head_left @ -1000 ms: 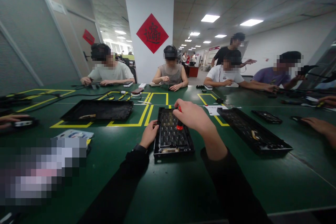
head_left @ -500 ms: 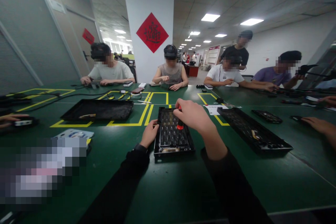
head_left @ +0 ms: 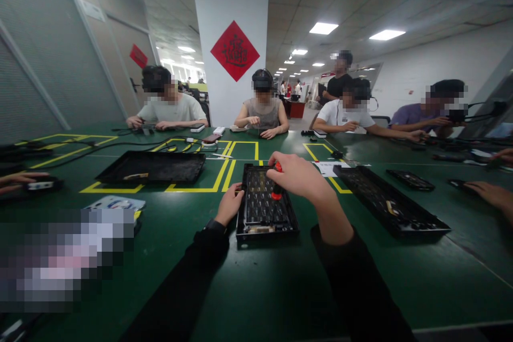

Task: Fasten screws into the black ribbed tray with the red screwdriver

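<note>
A black rectangular casing (head_left: pixel 256 208) with a patterned inner panel lies on the green table before me. Along its left edge, my left hand (head_left: pixel 230 204) grips the rim, fingertips curled at the side wall. My right hand (head_left: pixel 296 176) is closed around the top of a screwdriver (head_left: pixel 276 190) with a red and black handle. The screwdriver stands roughly upright over the right half of the casing. Its tip is too small to make out against the dark panel. A pale strip (head_left: pixel 260 230) lies at the casing's near end.
Another black casing (head_left: pixel 420 222) lies to the right, and a black tray (head_left: pixel 156 168) to the left. A white paper (head_left: pixel 326 169) and a small black panel (head_left: pixel 411 179) sit beyond. Yellow tape (head_left: pixel 192 189) marks the table. Several people sit around it, with co-workers' hands at both sides.
The view has shifted slightly. My hands keep their places, the right still on the screwdriver. At the back, the standing person has moved left.
</note>
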{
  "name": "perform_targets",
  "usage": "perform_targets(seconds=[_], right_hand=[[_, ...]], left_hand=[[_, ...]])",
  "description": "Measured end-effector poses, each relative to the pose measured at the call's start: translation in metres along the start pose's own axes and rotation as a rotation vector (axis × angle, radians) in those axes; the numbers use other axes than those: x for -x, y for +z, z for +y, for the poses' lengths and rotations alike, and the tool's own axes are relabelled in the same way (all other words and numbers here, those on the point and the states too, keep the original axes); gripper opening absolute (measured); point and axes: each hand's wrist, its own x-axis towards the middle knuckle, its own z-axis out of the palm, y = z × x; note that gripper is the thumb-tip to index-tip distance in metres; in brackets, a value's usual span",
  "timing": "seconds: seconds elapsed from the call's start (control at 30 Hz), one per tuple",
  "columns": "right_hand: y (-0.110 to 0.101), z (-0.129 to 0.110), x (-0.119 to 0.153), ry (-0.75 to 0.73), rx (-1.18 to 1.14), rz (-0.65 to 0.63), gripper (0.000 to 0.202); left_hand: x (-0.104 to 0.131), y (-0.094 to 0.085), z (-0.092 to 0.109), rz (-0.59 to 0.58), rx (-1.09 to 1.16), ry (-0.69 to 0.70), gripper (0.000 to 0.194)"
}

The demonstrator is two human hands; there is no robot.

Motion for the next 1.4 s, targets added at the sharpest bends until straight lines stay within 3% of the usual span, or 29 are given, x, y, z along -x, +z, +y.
perform_targets(seconds=[0.23, 0.43, 1.4], right_hand=[[0.0009, 0.0052, -0.0015, 0.010, -0.046, 0.004, 0.035], [-0.0012, 0.0056, -0.0020, 0.001, -0.062, 0.011, 0.019], [-0.0053, 0.0052, 0.0017, -0.030, -0.041, -0.018, 0.020]], left_hand=[[0.0013, 0.0001, 0.0016, -0.004, 0.029, 0.016, 0.035], [0.0022, 0.0000, 0.0043, 0.013, 0.038, -0.001, 0.033], [0.0052, -0.0029, 0.0060, -0.014, -0.015, 0.030, 0.035]])
